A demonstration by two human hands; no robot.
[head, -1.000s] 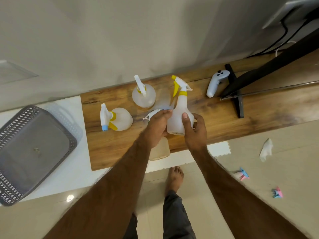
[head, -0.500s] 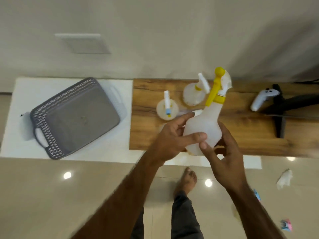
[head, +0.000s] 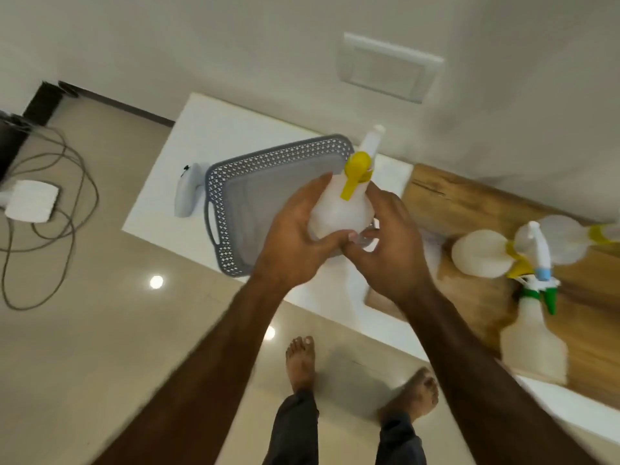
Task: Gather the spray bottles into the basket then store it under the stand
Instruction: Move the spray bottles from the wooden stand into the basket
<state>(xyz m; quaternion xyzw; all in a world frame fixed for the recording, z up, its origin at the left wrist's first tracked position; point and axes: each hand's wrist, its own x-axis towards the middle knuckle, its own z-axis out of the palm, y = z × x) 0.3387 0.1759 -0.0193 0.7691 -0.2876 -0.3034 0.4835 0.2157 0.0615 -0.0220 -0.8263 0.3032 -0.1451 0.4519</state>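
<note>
Both hands, left hand and right hand, grip the yellow-trigger spray bottle over the grey basket; released tilted, it could topple out.

Both bare forearms rise from the bottom edge of the frame and meet near the centre. The left hand is curled, its fingers wrapped on the left side of the translucent white plastic spray bottle with a yellow trigger, thumb underneath. The right hand cups the right side and the base, with fingertips touching the left thumb. Two bare feet stand at the lower centre, below dark trouser legs.
</note>
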